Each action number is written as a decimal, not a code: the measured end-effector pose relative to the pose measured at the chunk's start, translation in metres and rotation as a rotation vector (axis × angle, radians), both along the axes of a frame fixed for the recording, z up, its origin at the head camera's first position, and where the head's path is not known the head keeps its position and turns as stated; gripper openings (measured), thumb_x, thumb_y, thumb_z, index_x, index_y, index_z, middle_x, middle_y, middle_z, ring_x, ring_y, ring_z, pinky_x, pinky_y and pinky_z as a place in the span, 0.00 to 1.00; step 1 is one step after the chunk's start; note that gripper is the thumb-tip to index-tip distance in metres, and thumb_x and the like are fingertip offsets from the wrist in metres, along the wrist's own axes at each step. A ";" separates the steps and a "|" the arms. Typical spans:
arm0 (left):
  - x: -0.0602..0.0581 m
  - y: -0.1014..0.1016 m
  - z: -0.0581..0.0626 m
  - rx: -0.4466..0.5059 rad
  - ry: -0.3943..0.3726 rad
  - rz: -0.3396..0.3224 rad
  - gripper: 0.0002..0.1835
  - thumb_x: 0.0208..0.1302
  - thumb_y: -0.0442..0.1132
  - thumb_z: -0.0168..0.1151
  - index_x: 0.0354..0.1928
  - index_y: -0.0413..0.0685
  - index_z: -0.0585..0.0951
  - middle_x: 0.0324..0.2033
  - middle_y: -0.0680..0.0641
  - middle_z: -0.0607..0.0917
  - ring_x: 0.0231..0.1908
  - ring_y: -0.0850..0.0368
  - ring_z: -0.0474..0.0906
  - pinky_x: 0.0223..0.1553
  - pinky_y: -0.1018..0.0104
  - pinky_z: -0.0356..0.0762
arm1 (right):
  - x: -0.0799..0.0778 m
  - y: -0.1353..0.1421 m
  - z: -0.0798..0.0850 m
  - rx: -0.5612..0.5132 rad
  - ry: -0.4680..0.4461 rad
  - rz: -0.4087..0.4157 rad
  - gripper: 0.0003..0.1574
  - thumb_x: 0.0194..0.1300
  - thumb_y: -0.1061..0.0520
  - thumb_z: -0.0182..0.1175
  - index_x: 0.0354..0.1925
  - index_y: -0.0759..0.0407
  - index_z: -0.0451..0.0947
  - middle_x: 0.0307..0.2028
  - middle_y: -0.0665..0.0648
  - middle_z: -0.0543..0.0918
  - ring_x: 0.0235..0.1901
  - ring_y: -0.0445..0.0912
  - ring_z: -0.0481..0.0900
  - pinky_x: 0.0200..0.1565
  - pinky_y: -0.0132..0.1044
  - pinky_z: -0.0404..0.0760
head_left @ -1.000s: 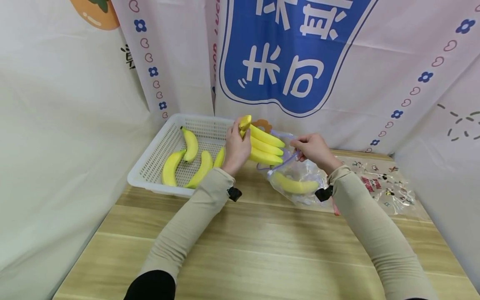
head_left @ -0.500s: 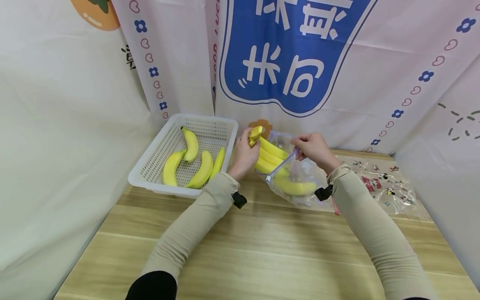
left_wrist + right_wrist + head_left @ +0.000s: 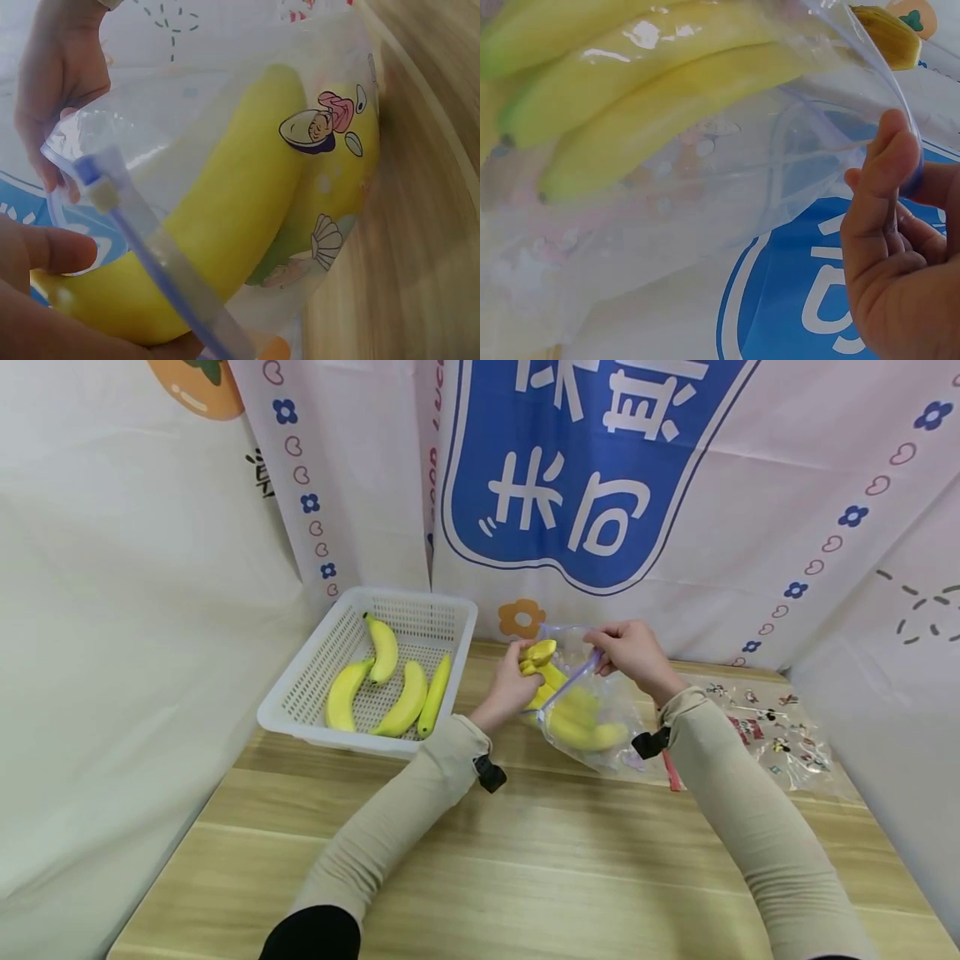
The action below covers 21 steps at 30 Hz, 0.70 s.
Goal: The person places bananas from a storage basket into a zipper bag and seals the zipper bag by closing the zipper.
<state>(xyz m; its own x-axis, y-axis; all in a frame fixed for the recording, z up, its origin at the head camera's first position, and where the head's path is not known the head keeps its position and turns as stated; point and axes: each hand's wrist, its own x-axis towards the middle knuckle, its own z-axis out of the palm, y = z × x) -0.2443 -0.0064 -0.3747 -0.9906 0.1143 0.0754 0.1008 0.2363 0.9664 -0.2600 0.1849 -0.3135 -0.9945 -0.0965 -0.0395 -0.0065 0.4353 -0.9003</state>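
My left hand (image 3: 514, 687) grips a bunch of yellow bananas (image 3: 553, 677) near its stem end. Most of the bunch is inside a clear zip bag (image 3: 633, 702) with a purple zip edge; the stem pokes out of the mouth. In the left wrist view the zip slider (image 3: 97, 184) lies beside a banana (image 3: 240, 187), and cartoon prints show on the film. My right hand (image 3: 633, 656) pinches the bag's rim between thumb and fingers, holding the mouth apart. Through the film in the right wrist view, several banana tips (image 3: 577, 165) point away from the opening.
A white perforated basket (image 3: 300, 727) stands to the left with several loose bananas (image 3: 405, 697) in it. Another clear printed bag (image 3: 780, 735) lies flat on the wooden table (image 3: 562, 868) at the right. A printed curtain (image 3: 375, 485) hangs close behind.
My left hand has moved right and down, sliding the banana bunch into the bag from above its mouth. The right hand stays nearly in place on the rim.
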 end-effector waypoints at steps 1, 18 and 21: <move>0.000 0.000 -0.001 -0.001 0.001 -0.012 0.32 0.54 0.23 0.57 0.64 0.41 0.65 0.53 0.36 0.74 0.46 0.48 0.73 0.38 0.67 0.76 | 0.000 0.000 0.001 0.002 0.002 0.001 0.18 0.66 0.54 0.58 0.42 0.70 0.80 0.19 0.56 0.79 0.15 0.41 0.75 0.23 0.34 0.81; 0.009 -0.004 -0.004 -0.088 -0.103 -0.139 0.28 0.58 0.35 0.64 0.56 0.45 0.61 0.54 0.36 0.73 0.49 0.46 0.75 0.46 0.61 0.77 | 0.002 -0.004 0.007 -0.013 0.025 0.000 0.17 0.66 0.55 0.59 0.40 0.70 0.81 0.17 0.55 0.79 0.15 0.41 0.75 0.23 0.33 0.80; 0.010 -0.004 -0.003 -0.135 -0.128 -0.191 0.32 0.60 0.37 0.62 0.64 0.47 0.60 0.57 0.37 0.72 0.51 0.46 0.74 0.50 0.58 0.75 | 0.002 -0.004 0.006 -0.016 0.029 0.005 0.17 0.66 0.55 0.59 0.39 0.70 0.81 0.17 0.55 0.79 0.15 0.41 0.75 0.22 0.33 0.80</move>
